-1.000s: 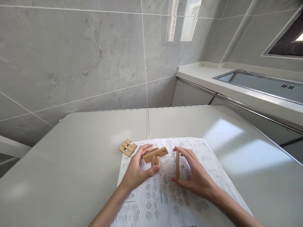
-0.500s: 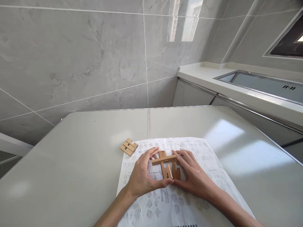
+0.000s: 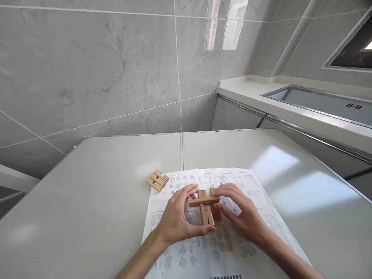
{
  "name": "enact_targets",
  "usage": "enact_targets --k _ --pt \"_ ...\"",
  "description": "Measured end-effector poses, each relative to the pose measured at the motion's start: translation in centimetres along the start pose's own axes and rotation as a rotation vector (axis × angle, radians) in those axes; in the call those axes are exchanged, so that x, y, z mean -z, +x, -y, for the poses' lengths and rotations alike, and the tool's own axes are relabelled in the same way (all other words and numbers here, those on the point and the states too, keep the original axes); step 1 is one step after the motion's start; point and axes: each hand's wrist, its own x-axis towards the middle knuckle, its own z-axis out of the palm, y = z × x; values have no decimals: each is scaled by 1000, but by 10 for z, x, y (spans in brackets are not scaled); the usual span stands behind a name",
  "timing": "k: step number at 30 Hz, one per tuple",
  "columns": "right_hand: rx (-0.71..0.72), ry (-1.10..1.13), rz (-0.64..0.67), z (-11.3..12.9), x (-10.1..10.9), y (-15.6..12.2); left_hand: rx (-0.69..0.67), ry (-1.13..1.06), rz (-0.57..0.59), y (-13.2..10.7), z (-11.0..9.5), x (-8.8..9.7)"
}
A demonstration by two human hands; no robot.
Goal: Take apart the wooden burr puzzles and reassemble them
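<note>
Several notched wooden puzzle pieces are joined crosswise between my hands, above a printed sheet (image 3: 221,263). My left hand (image 3: 177,219) grips one upright notched piece (image 3: 207,215) with a dark squiggle mark, thumb at its lower end and fingers behind its top. Across it lies a wooden bar (image 3: 200,202). My right hand (image 3: 241,211) pinches the bar's right end, near a second upright piece (image 3: 216,213) that is partly hidden behind the bar and fingers. Left of my hands, more notched wooden pieces (image 3: 157,180) lie side by side, partly over the sheet's corner.
The sheet carries small line drawings and rests on a pale table (image 3: 95,209) with a seam running away from me. A grey tiled wall (image 3: 116,69) stands behind it. To the right is a white counter (image 3: 244,89) with an inset sink (image 3: 325,102).
My right thumb has moved up from the lower end of the pieces to the bar's right end. The joined pieces have shifted slightly down and tilted a little.
</note>
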Motion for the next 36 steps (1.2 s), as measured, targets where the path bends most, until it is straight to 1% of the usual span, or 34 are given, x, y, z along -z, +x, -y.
enact_targets --k 2,8,14,16,20,25,29,31,34,36 --pt "7 19 7 1 0 1 -14 10 11 -1 0 -1" --pt "13 20 94 0 -3 -2 -29 -29 6 -1 -1 -3" --pt "35 -34 104 2 -6 -3 -51 -23 -23 -1 -1 -6" --pt "10 -72 84 3 -6 -3 -89 -2 -18 -3 -2 -7" --pt "-58 -100 69 5 -4 -4 -211 21 27 -6 -4 -10" --pt "-65 -95 40 5 -4 -5 -334 15 29 -6 -4 -11" --pt "-61 -60 43 4 -7 -7 -443 36 34 -4 -4 -9" --pt "-77 -41 31 4 -9 -7 -448 55 22 -3 -3 -7" --pt "-89 -50 -36 3 -12 -6 -396 63 21 -3 -3 -2" --pt "-66 -78 -106 4 -13 -4 -338 47 -34 -4 -5 2"
